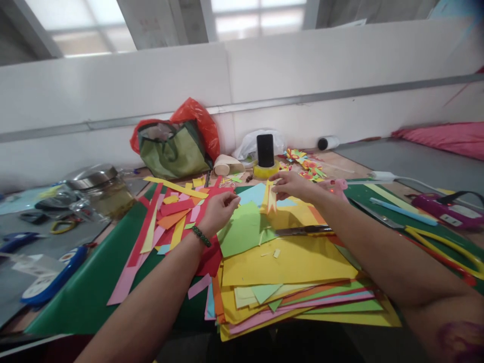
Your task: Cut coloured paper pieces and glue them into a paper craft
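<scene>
My right hand point(290, 185) pinches a small yellow paper strip point(270, 197) and holds it up over a stack of coloured paper sheets point(287, 262). My left hand point(221, 212), with a dark green bead bracelet on its wrist, hovers just left of it above a light green sheet point(242, 229). Its fingers are curled together, and what they hold, if anything, is too small to name. Scissors point(302, 231) lie on the yellow top sheet close under my right forearm. Small paper snippets lie on that sheet.
Loose coloured strips point(166, 222) lie scattered on a green cutting mat point(94, 287). At the back stand a green bag with red plastic point(174, 146), a phone on a yellow tape roll point(265, 156) and paper flowers point(306, 164). A glass jar point(102, 191) sits left; tools lie right.
</scene>
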A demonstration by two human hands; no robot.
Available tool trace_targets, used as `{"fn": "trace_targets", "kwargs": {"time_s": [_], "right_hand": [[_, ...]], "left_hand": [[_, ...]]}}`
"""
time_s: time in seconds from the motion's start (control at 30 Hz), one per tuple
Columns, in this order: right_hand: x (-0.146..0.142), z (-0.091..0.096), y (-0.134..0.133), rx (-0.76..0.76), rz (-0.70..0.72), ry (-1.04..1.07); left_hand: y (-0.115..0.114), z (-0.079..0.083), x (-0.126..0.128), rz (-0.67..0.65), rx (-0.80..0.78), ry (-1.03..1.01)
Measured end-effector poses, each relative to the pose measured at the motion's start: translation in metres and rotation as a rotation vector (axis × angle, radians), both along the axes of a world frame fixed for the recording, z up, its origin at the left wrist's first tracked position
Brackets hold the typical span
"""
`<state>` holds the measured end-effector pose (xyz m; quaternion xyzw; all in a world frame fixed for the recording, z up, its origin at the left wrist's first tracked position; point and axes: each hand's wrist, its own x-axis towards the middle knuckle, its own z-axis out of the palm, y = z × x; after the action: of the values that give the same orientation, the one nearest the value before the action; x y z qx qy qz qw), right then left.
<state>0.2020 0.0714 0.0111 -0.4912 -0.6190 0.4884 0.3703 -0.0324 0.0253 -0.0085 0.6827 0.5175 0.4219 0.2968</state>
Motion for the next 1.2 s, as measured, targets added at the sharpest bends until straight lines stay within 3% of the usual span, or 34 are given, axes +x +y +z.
{"fn": "trace_targets", "kwargs": {"time_s": [0.17, 0.33, 0.4, 0.5, 0.6, 0.7, 0.8, 0.93, 1.0, 1.1, 1.2], "right_hand": [[-0.033, -0.012, -0.017, 0.174, 0.039, 0.193], [-0.045, -0.022, -0.016, 0.313, 0.078, 0.143], [-0.038, -0.021, -0.011, 0.398, 0.037, -0.025], [-0.026, -0.018, -0.009, 0.508, 0.063, -0.437], [-0.024, -0.018, -0.014, 0.513, 0.188, -0.841], [-0.028, -0.019, -0.020, 0.475, 0.235, -1.026], [-0.029, -0.021, -0.021, 0.477, 0.264, -1.048], [-0.026, -0.022, -0.018, 0.552, 0.261, -1.076], [-0.024, -0.021, -0.016, 0.565, 0.234, -1.076], [-0.020, -0.018, -0.011, 0.686, 0.142, -0.983], [-0.016, -0.012, -0.012, 1.028, -0.100, -0.650]], "left_hand": [[-0.014, 0.007, 0.017, -0.125, -0.193, -0.122], [-0.013, 0.003, 0.018, -0.194, -0.275, -0.167], [-0.009, 0.002, 0.013, -0.171, -0.270, -0.193], [-0.003, 0.000, 0.005, -0.070, -0.258, -0.221], [0.002, -0.004, 0.001, -0.002, -0.292, -0.199], [0.004, -0.007, -0.001, 0.023, -0.344, -0.142], [0.005, -0.008, -0.002, 0.067, -0.280, -0.008], [0.007, -0.007, -0.005, 0.180, 0.013, 0.260], [0.007, -0.005, -0.006, 0.208, 0.101, 0.297], [0.003, 0.000, -0.005, 0.154, 0.104, 0.145], [-0.005, 0.005, 0.002, 0.012, -0.079, -0.103]]}}
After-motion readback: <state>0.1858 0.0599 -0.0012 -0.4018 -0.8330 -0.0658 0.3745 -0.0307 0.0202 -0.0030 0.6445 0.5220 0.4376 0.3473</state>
